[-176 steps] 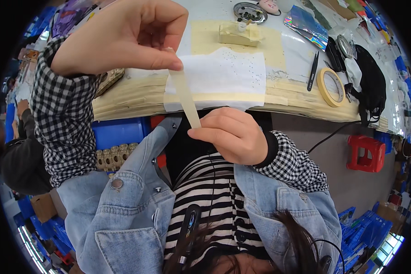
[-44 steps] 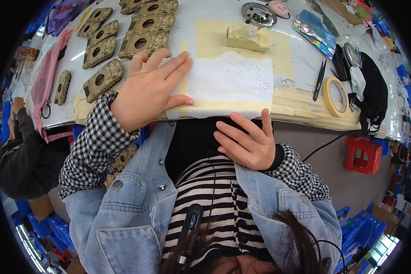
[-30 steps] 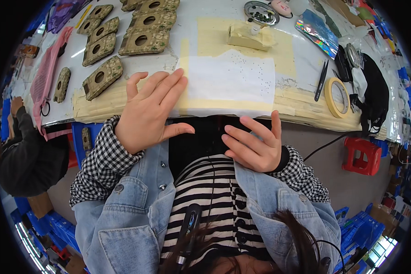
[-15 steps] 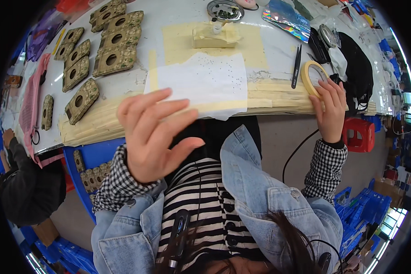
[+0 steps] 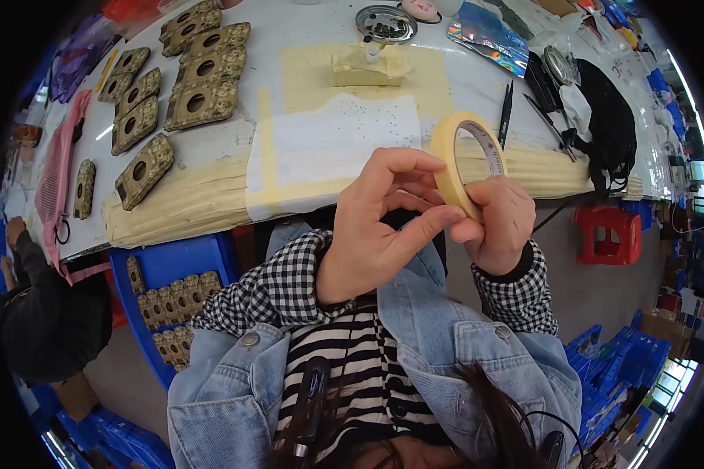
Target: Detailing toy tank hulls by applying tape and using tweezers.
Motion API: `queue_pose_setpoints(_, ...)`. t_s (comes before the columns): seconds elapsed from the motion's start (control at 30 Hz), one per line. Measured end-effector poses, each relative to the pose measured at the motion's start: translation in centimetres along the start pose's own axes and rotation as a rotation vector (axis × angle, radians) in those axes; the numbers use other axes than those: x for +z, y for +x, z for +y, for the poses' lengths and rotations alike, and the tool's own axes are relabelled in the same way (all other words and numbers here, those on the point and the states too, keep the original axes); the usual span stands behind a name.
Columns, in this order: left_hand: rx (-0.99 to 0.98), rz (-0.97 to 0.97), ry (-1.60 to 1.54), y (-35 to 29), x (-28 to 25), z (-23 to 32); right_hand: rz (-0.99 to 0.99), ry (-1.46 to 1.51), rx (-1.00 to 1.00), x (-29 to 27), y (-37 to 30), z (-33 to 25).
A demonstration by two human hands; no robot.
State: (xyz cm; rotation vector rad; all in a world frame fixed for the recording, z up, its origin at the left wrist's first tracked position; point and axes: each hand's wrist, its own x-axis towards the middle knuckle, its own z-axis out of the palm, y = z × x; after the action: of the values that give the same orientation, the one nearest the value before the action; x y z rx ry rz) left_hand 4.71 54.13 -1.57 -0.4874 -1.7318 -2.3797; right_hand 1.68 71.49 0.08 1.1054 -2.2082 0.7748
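Observation:
A yellow masking tape roll [image 5: 443,184] is held up in front of me by my right hand [image 5: 504,223]. That hand's fingers are closed round its lower right side. My left hand [image 5: 375,227] is at the roll's left side, fingers curved and apart, index fingertip and thumb tip at its outer face. I see nothing gripped in the left hand. Behind them, a white paper sheet [image 5: 297,160] with scattered tiny dark specks is fixed to the table with tape strips. Beyond it stands a tape-wrapped block [image 5: 368,74] with a small clear piece on top.
Camouflage-patterned parts with round holes [image 5: 203,105] lie at left; more fill a blue tray [image 5: 164,270] below. Black tweezers [image 5: 506,116] and a black bag [image 5: 606,117] lie at right. A metal dish [image 5: 386,23] holds small dark pieces. A red stool [image 5: 608,236] stands on the floor.
My right hand has lifted the tape roll off the table and brought it left, toward the middle. My left hand has moved right to meet it.

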Motion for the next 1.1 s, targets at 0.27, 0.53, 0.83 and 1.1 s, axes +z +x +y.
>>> queue_pose_setpoints(0.27, -0.075, 0.002, -0.021, 0.1, -0.2, 0.5, 0.020, -0.007, 0.016, 0.9, 0.1, -0.5)
queue_pose_setpoints(0.53, -0.052, 0.022, -0.008, -0.1, -0.3, 0.3, -0.012, 0.028, 0.011, 0.7, -0.3, -0.6)
queue_pose_setpoints(0.83, -0.064, 0.061, -0.047, -0.3, -0.2, 0.1, -0.036, 0.020, 0.008, 0.5, -0.1, -0.9)
queue_pose_setpoints(1.1, -0.072, -0.069, -0.014, -0.5, -0.8, 0.3, -0.062, 0.009, -0.016, 0.1, -0.4, -0.7)
